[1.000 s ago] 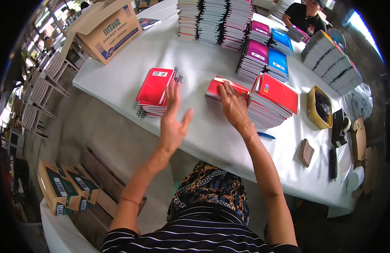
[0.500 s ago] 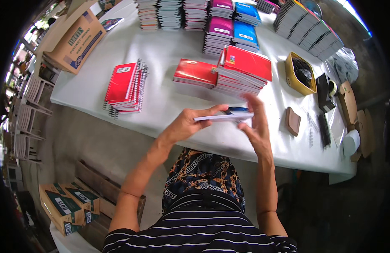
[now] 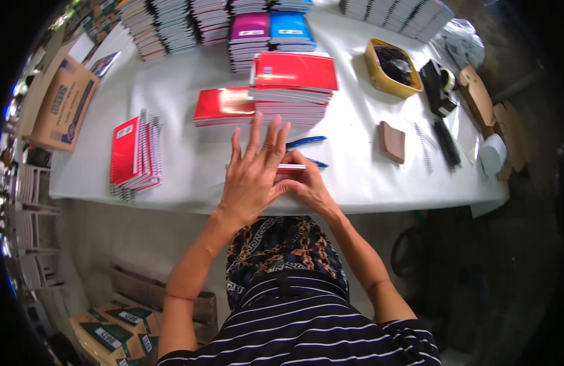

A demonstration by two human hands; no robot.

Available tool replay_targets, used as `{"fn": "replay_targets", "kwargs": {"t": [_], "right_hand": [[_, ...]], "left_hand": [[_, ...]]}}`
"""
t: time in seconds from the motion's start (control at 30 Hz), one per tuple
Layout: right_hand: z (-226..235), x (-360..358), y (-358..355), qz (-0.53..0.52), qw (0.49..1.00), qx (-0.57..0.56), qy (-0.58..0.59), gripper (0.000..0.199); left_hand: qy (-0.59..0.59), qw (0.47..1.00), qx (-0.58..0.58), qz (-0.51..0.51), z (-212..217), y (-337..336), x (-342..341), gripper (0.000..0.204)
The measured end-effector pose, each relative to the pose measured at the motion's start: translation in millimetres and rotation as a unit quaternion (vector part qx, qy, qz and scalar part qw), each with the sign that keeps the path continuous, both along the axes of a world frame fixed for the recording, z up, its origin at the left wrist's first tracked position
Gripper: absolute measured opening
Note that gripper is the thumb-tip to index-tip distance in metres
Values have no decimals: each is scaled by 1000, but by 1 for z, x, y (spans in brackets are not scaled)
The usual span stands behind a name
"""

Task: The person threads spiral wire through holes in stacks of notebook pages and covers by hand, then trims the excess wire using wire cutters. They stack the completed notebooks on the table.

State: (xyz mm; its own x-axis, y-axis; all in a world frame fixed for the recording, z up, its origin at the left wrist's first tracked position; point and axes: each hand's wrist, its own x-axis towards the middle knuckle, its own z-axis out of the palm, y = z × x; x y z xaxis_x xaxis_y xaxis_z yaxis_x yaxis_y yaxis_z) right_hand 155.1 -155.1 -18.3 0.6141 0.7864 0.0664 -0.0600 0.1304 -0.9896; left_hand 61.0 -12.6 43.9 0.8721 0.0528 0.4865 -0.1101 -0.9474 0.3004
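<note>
"Starting at the far left, what is lying there?"

"Coil-bound red notebooks (image 3: 124, 147), one staggered pile, resting well left of the left hand (image 3: 251, 174). Risk: coils catching on one another, if someone is lifting the pile unevenly."

"Next?"

"Low red stack (image 3: 221, 105), sitting just beyond the left hand, contact unclear. Left hand: holding its fingers spread, apparently gripping nothing, its underside not showing. Risk: pushing that stack askew, if reaching too far."

"And between the hands?"

"Red booklet (image 3: 290, 168), mostly hidden, its pale page edge showing; the right hand (image 3: 309, 186) is pinching it between thumb and fingers. Risk: corners bending, if the pinch is bearing unevenly."

"Remaining?"

"Tall red stack (image 3: 294, 74), standing beyond both hands, its layers jutting; a knock could be sending it over. Blue tool (image 3: 307, 141), lying just beyond the right hand, possibly rolling if brushed. Brown block (image 3: 392, 143), resting well to that hand's right."
</note>
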Motion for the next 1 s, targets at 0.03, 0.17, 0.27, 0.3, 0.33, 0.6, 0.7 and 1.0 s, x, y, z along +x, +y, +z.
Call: {"fn": "replay_targets", "kwargs": {"t": [0.03, 0.17, 0.27, 0.3, 0.33, 0.6, 0.7, 1.0], "right_hand": [[2, 1, -2, 7, 1000, -20, -5, 31], [51, 80, -65, -152, 938, -59, -306, 29], [48, 187, -150, -447, 771, -232, -389, 13], [40, 217, -182, -461, 706, -313, -437, 15], [33, 231, -192, -459, 632, -403, -477, 21], [30, 283, -225, -352, 675, -317, -566, 13], [51, 283, -222, -388, 602, -306, -627, 14], [90, 49, -60, -36, 931, -145, -333, 22]], "left_hand": [[45, 997, 57, -6, -1, -7, 5, 93], [30, 993, 111, -4, -10, 6, 9, 62], [36, 995, 95, -24, -6, -1, 15, 62], [38, 995, 91, -33, -6, -4, 17, 63], [42, 994, 92, -30, -7, -3, 17, 63], [75, 993, 89, -15, -6, -5, 12, 72], [61, 995, 82, -6, -3, -6, 13, 69], [83, 988, 129, 14, 1, -7, 8, 71]]}}
